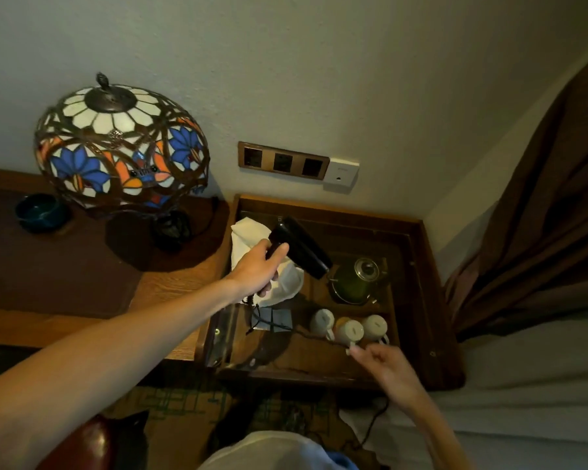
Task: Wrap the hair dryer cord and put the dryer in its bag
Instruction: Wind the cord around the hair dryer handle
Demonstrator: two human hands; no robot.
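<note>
My left hand (259,268) grips the handle of the black hair dryer (302,247) and holds it above a white cloth bag (248,234) lying in the wooden tray (418,252). The dryer's black cord (275,325) runs down from the handle across the tray toward my right hand (384,366). That hand pinches the cord near the tray's front, just below the cups. More cord (374,425) trails below the tray toward the floor.
A green teapot (355,279) and three white cups (348,329) lie in the tray to the right. A stained-glass lamp (119,147) and a dark bowl (39,212) stand on the desk at left. Wall sockets (282,161) sit above the tray. A brown curtain (540,215) hangs at right.
</note>
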